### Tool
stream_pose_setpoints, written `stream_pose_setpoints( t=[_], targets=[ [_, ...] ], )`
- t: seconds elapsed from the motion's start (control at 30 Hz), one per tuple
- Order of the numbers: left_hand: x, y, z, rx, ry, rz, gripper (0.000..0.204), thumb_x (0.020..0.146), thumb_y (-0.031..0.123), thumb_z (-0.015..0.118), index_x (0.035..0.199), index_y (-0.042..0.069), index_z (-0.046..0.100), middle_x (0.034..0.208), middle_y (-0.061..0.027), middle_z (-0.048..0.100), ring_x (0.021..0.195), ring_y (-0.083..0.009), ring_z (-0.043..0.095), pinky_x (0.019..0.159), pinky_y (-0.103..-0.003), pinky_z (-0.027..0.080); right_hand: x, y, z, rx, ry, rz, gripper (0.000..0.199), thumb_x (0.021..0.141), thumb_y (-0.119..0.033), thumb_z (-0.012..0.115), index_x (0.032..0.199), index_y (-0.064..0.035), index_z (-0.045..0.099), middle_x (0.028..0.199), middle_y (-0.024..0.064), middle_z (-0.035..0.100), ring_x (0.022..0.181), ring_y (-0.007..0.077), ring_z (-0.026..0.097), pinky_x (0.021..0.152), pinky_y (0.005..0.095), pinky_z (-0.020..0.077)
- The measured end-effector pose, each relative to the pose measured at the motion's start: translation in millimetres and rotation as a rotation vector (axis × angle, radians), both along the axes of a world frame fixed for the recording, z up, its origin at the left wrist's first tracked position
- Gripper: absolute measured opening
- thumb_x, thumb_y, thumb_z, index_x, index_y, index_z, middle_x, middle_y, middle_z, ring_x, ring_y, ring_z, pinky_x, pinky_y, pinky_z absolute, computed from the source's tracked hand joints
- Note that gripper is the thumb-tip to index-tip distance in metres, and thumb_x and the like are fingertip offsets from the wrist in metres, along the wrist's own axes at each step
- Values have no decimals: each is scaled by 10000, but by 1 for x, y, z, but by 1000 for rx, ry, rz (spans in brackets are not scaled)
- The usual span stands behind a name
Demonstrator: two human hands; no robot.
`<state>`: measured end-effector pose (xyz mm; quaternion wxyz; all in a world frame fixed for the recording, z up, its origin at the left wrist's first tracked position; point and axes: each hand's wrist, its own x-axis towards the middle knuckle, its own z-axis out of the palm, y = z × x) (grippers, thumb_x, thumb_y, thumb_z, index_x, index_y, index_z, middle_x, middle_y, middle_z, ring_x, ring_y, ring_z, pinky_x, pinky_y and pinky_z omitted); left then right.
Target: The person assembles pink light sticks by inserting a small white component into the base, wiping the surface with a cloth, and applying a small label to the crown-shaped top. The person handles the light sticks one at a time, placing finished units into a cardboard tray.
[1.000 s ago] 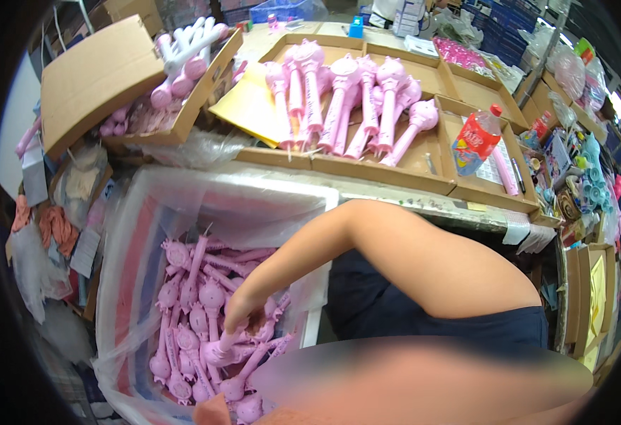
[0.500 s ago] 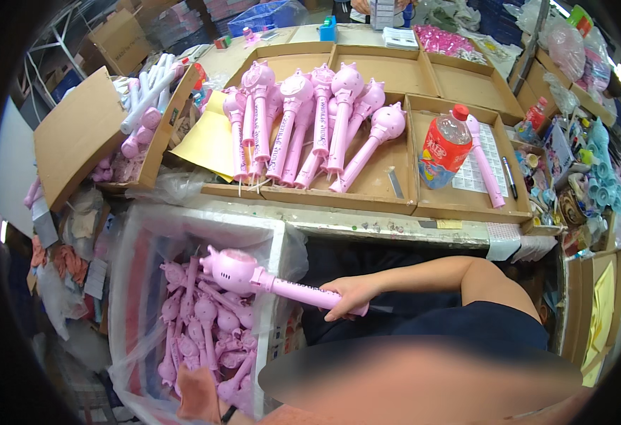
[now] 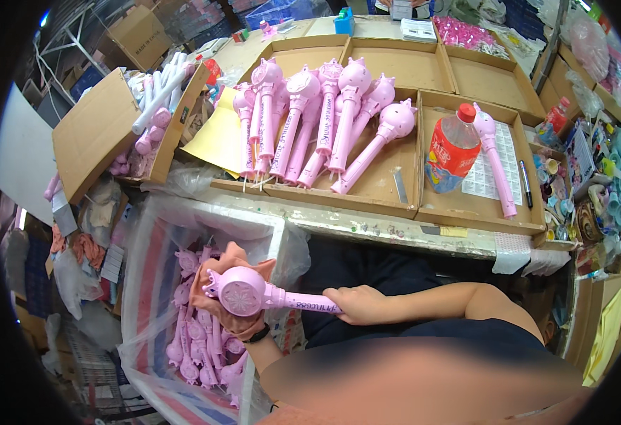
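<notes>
Your right hand (image 3: 362, 304) closes its fingers round the handle of the pink wand (image 3: 242, 292), which lies near level over the white box's (image 3: 277, 237) right edge, while your left hand (image 3: 252, 330) apparently supports its head through an orange cloth (image 3: 208, 297), finger state hidden.

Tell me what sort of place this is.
Probably a toy factory or assembly workshop: many matching pink toy wands lie in a cardboard tray, more lie in a plastic-lined bin, and white tubular pieces stick out of an open carton.
</notes>
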<state>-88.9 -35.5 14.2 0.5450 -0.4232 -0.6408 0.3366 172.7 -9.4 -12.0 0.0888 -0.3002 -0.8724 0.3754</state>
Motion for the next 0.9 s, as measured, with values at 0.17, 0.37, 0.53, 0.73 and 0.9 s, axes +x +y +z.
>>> stream_pose_setpoints(
  t=[0.17, 0.37, 0.53, 0.73, 0.9],
  targets=[
    [5, -5, -3, -725, 2268, 836, 272, 925, 321, 583, 1055, 102, 485, 983, -11, 472, 900, -106, 511, 783, -272, 480, 6, 6, -4, -153, 21, 99, 303, 815, -202, 639, 1000, -63, 444, 779, 189, 622, 728, 394, 626, 610, 489, 490],
    [-8, -12, -16, -718, 1918, 828, 289, 945, 313, 537, 1130, 98, 482, 1077, -26, 496, 964, -123, 509, 841, -283, 452, 4, 2, -5, -180, -7, 140, 305, 825, -199, 621, 1014, -54, 430, 787, 195, 623, 731, 399, 623, 619, 493, 487],
    [-5, -17, -11, -546, 1814, 801, 302, 966, 264, 491, 1191, 65, 458, 1093, -38, 495, 1023, -135, 492, 933, -283, 411, 5, 4, -3, -143, -26, 160, 344, 854, -228, 610, 1116, -72, 452, 793, 178, 637, 745, 367, 647, 628, 468, 514],
    [-3, -18, -14, -947, 2556, 1139, 307, 964, 285, 496, 1201, 94, 458, 1101, -45, 489, 1030, -133, 489, 939, -275, 400, 11, 7, 0, -156, -62, 167, 340, 856, -224, 600, 1125, -78, 451, 799, 174, 639, 761, 365, 648, 636, 467, 513],
    [-2, -18, -11, -1105, 2657, 989, 326, 968, 291, 486, 1215, 82, 448, 1118, -61, 485, 1039, -141, 492, 961, -276, 391, 12, 4, 0, -157, -62, 157, 348, 852, -228, 604, 1120, -69, 450, 784, 180, 637, 739, 369, 648, 620, 473, 511]
  ],
)
